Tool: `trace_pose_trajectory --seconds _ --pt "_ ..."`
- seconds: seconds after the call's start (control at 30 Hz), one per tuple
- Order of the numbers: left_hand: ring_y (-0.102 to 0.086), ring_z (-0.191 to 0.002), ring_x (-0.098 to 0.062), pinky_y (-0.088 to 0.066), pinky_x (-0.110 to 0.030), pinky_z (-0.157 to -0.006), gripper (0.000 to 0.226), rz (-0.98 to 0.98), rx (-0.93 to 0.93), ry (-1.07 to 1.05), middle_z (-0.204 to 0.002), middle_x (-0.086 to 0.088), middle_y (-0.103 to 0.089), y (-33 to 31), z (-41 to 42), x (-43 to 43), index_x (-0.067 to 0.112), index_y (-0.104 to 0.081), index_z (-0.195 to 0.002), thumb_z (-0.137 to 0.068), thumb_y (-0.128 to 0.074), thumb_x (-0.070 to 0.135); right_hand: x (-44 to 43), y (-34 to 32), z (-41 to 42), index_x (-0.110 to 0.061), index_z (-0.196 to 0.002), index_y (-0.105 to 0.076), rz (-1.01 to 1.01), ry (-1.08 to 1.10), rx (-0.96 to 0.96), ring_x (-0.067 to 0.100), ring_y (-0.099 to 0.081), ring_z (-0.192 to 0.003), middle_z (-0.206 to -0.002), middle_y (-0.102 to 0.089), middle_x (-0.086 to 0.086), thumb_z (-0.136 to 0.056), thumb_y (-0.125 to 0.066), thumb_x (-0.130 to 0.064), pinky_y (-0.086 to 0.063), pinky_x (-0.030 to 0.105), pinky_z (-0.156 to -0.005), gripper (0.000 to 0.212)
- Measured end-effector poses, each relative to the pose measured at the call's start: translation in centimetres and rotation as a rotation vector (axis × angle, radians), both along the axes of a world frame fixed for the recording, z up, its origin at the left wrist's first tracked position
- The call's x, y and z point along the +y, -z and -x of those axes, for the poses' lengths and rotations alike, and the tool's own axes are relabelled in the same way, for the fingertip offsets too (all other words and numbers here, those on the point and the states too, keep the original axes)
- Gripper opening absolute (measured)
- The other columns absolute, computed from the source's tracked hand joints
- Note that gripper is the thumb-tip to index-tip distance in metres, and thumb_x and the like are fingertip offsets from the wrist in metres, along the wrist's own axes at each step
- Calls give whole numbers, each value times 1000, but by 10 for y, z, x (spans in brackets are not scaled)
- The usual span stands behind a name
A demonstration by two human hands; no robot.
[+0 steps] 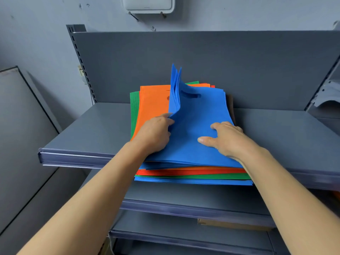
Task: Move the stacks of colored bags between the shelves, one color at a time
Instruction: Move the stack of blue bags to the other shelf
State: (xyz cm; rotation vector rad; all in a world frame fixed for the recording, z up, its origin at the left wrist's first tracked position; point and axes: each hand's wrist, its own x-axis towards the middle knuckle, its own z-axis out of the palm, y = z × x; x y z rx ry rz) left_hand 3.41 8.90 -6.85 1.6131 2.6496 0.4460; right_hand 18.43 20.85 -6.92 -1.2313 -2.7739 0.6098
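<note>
A pile of flat colored bags lies on the top grey shelf [88, 133] and overhangs its front edge. Blue bags [191, 129] are on top, with orange bags [152, 105], red, green [134, 105] and more blue layers below. My left hand [156, 133] grips the left edge of the blue layer, whose far left corner curls upward. My right hand [222, 138] lies on the blue bags near their right edge, thumb on top, fingers wrapped over the side.
Lower grey shelves [193, 205] step down below the top one, with a brown cardboard piece [230, 225] on one. A grey back panel [202, 67] rises behind the pile. A grey board [24, 126] leans at the left.
</note>
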Motion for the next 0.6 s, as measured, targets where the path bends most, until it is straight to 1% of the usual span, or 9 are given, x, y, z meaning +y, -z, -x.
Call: trace_pose_trajectory --seconds 0.1,0.2,0.27,0.33,0.4,0.47,0.5,0.53,0.6 --pt "-48 -121 -27 -41 -36 -97 36 34 44 -5 -150 8 -32 0 -2 1 7 -56 -123 -88 -47 5 -1 -1 0 -15 -139 -36 -13 -8 -12 31 -24 -134 -145 -31 6 -88 -48 -57 -31 46 -106 67" --pt "-50 -117 -30 -42 -40 -95 36 -1 39 -61 -146 2 -37 -2 -2 2 3 -55 -121 -86 -51 5 -3 -6 1 -16 -135 -39 -91 -24 -61 33 -26 -132 -143 -32 6 -89 -46 -57 -30 44 -102 62" --pt "-53 -108 -35 -44 -44 -90 36 -80 42 -147 -130 -5 -47 -8 0 -2 0 -57 -116 -81 -50 -3 -4 -11 6 -17 -133 -40 -166 -41 -63 33 -28 -129 -142 -32 7 -88 -49 -56 -30 44 -101 60" --pt "-54 -102 -37 -45 -46 -88 38 -142 45 -251 -119 -9 -51 -15 6 -12 -1 -58 -112 -77 -45 -9 -4 -15 14 -17 -134 -39 -181 -70 -35 34 -31 -129 -143 -31 7 -87 -53 -55 -33 44 -102 63" --pt "-53 -98 -34 -47 -42 -86 33 -152 43 -340 -116 -11 -51 -18 18 -29 -1 -58 -106 -77 -45 -9 -4 -15 23 -17 -140 -34 -120 -107 -1 32 -36 -129 -147 -27 6 -86 -55 -55 -38 43 -101 70" --pt "-48 -93 -29 -42 -36 -80 22 -131 30 -408 -112 -9 -51 -16 30 -47 7 -56 -95 -80 -49 -6 -5 -12 32 -17 -146 -26 -43 -146 26 28 -39 -129 -152 -20 4 -87 -53 -54 -39 38 -98 75" --pt "-47 -96 -29 -40 -34 -81 22 -118 6 -425 -113 -8 -51 -14 33 -54 10 -57 -98 -82 -50 -3 -7 -11 36 -17 -147 -24 -15 -167 43 27 -39 -130 -153 -18 2 -88 -53 -54 -38 36 -97 75" --pt "-48 -103 -30 -39 -33 -84 25 -108 -24 -430 -118 -8 -51 -12 35 -59 11 -58 -106 -84 -51 0 -9 -10 40 -17 -148 -23 9 -183 66 25 -39 -131 -154 -16 1 -88 -53 -53 -37 33 -96 76" --pt "-47 -114 -30 -37 -31 -90 37 -109 -73 -423 -126 -9 -48 -6 38 -63 11 -54 -123 -87 -51 3 -12 -11 47 -17 -148 -22 51 -187 116 23 -38 -132 -155 -14 0 -88 -57 -49 -36 30 -93 77"
